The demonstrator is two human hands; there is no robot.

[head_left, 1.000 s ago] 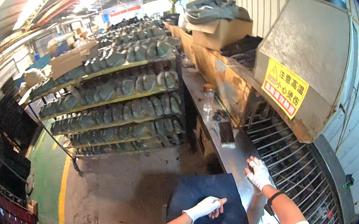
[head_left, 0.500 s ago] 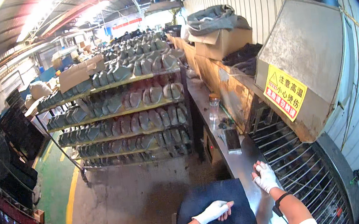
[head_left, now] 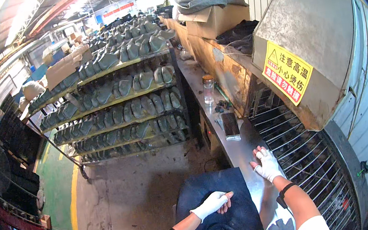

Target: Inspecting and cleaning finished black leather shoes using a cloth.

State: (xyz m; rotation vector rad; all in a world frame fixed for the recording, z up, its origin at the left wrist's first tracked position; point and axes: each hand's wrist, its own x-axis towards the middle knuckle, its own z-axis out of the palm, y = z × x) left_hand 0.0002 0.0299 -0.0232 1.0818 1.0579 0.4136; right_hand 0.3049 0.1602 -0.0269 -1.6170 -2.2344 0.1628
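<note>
My left hand (head_left: 213, 204), in a white fingerless glove, rests over the dark navy cloth (head_left: 193, 189) across my lap. Its fingers are curled in and the thumb lies along them; nothing shows in its grasp. My right hand (head_left: 268, 165), gloved the same way, is over the metal worktop (head_left: 232, 150) beside the row of metal rods (head_left: 296, 147). Its fingers and thumb are spread, with nothing in them. Just beyond it on the worktop lies a dark, flat rectangular object (head_left: 230, 125). A dark band circles each wrist.
A rack (head_left: 122, 102) loaded with grey shoe-shaped forms stands ahead on the left. A jar (head_left: 208, 89) with an orange-brown lid stands farther along the worktop. On the right, a metal hood (head_left: 297, 46) with a yellow warning sign overhangs the rods. A cardboard box (head_left: 214, 21) carries folded cloth.
The view has tilted, so the rack and worktop appear higher and slightly to the left. My right hand's thumb and fingers are spread wider. My left hand stays curled over the navy cloth.
</note>
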